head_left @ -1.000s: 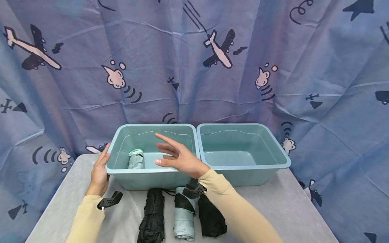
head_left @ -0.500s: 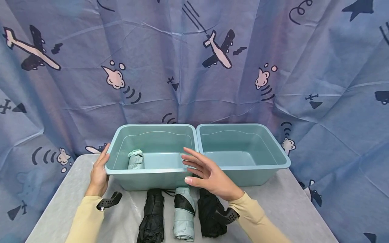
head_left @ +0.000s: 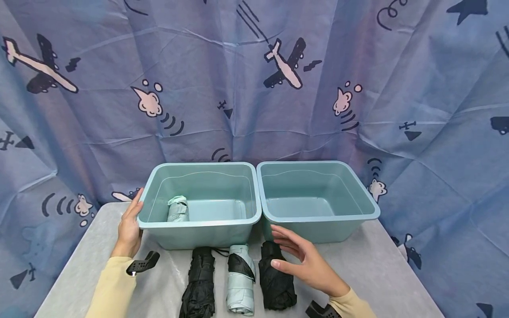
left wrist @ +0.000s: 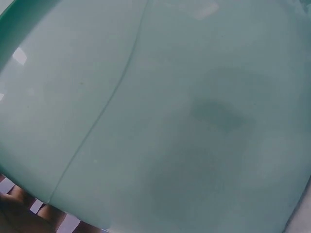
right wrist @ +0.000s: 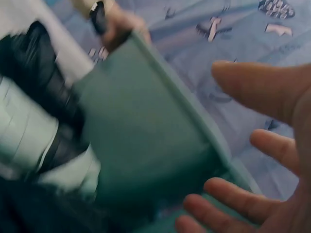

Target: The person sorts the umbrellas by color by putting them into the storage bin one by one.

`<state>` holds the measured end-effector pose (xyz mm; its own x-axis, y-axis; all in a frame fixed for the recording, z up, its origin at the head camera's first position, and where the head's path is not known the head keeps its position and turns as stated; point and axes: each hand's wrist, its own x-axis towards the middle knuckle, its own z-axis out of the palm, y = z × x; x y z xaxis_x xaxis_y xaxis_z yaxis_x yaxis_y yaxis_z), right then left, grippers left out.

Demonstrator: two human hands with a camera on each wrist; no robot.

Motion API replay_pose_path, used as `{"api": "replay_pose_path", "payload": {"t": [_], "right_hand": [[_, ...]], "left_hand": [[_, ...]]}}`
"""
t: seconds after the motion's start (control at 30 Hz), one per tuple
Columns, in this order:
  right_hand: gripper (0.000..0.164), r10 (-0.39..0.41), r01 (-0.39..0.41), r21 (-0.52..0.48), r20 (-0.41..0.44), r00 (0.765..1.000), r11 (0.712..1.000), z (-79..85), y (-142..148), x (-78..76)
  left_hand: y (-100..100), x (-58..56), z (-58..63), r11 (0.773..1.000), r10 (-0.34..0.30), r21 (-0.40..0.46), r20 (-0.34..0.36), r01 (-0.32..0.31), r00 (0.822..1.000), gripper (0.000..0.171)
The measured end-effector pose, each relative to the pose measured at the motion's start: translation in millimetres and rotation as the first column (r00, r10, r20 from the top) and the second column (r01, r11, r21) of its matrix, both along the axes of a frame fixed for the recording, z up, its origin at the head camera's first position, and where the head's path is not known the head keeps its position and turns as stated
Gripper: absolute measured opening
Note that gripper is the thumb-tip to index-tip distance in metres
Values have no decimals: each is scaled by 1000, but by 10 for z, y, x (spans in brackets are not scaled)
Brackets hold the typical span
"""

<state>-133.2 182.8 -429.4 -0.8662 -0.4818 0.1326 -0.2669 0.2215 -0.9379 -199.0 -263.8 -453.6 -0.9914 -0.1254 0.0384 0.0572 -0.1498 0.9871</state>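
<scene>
My left hand (head_left: 129, 232) rests against the outer left wall of the left green bin (head_left: 199, 236), its fingers extended along the side. Inside that bin, near its left end, lies a pale green folded umbrella (head_left: 177, 209). The right hand (head_left: 308, 261) hovers with spread fingers beside and partly over a black folded umbrella (head_left: 275, 282), holding nothing. Left of it, a light green folded umbrella (head_left: 241, 285) with a black band lies on the table. Another black folded umbrella (head_left: 200, 282) is furthest left. In the right wrist view the right fingers (right wrist: 233, 199) are spread.
A second green bin (head_left: 318, 230) stands right beside the left one, with nothing inside. Both bins sit on a grey-white table (head_left: 381, 274), close to a blue patterned curtain (head_left: 254, 106) behind.
My right hand has moved from over the left bin, right and toward me, to the right black umbrella. The left hand stays at the bin's side.
</scene>
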Motion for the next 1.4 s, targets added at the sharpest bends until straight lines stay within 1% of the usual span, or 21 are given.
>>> {"api": "replay_pose_path", "payload": {"t": [0.1,0.23,0.33,0.53,0.63,0.77,0.87,0.93,1.03,1.17,1.33,1.4], "right_hand": [[68,-71,68,120,16,997,990,-135,93,11],[75,-148,135,251,31,989,959,-332,163,7],[79,-153,130,287,62,986,949,-448,181,0],[77,-98,60,287,121,988,956,-604,141,-29],[77,-93,51,310,124,988,949,-658,96,-37],[79,-106,62,352,107,989,934,-682,44,-33],[81,-100,59,364,95,990,929,-678,14,-26],[81,-85,44,372,94,992,927,-673,-1,-26],[79,-57,7,388,115,992,921,-661,-25,-32],[76,-23,-39,425,139,990,904,-641,-66,-52],[79,-2,-69,463,151,989,884,-627,-122,-83],[80,1,-77,469,160,987,880,-623,-145,-93]], "left_hand": [[-2,4,-1,1000,1,9,-3,-1,1000,58],[-5,5,-2,1000,3,11,-3,-3,1000,58],[-3,-3,-6,1000,2,13,-5,-2,1000,58],[6,-13,-15,1000,1,21,-7,-1,1000,58],[7,-11,-13,1000,2,13,-6,-2,1000,58],[8,-13,-11,1000,-3,17,-14,4,1000,59],[2,-14,-16,1000,-5,23,-23,6,1000,59],[-5,-14,-19,1000,-6,25,-26,6,1000,58],[-11,-16,-20,1000,-7,25,-26,7,1000,58],[-14,-18,-19,1000,-5,21,-24,5,1000,58],[-8,-17,-17,1000,-2,20,-19,2,1000,58],[-7,-13,-17,1000,-1,26,-19,2,1000,59]]}}
